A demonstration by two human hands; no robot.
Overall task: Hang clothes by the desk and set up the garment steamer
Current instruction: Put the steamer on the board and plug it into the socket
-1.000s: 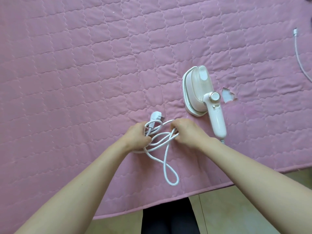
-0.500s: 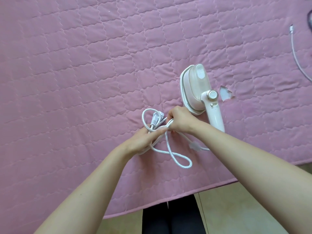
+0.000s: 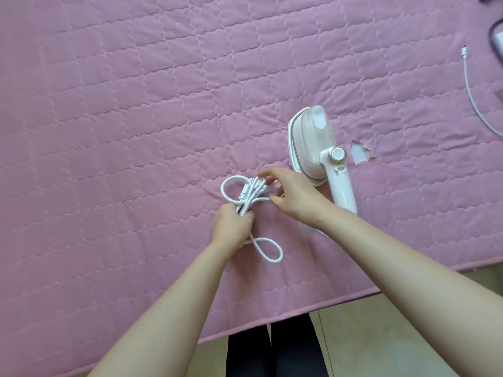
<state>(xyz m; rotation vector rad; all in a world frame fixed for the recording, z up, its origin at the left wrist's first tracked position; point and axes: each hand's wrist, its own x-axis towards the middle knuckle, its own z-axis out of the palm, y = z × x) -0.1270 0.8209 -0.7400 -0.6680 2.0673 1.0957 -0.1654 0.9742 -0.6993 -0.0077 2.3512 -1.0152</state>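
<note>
The steamer [image 3: 321,156] lies on its side on the pink quilt [image 3: 136,104], just right of the hands. Its white cord [image 3: 246,200] is bunched in loops (one loop above, one below the fist). The left hand [image 3: 231,227] is clenched round the bundle; the right hand [image 3: 294,197] pinches strands at the bundle's top with thumb and fingertips.

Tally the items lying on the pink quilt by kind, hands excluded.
Garment steamer: 1
Steamer power cord, bundled in both hands: 1
Thin cable with a connector end, far right: 1
Dark object cut off at the right edge, unidentifiable: 1
Total: 4
</note>
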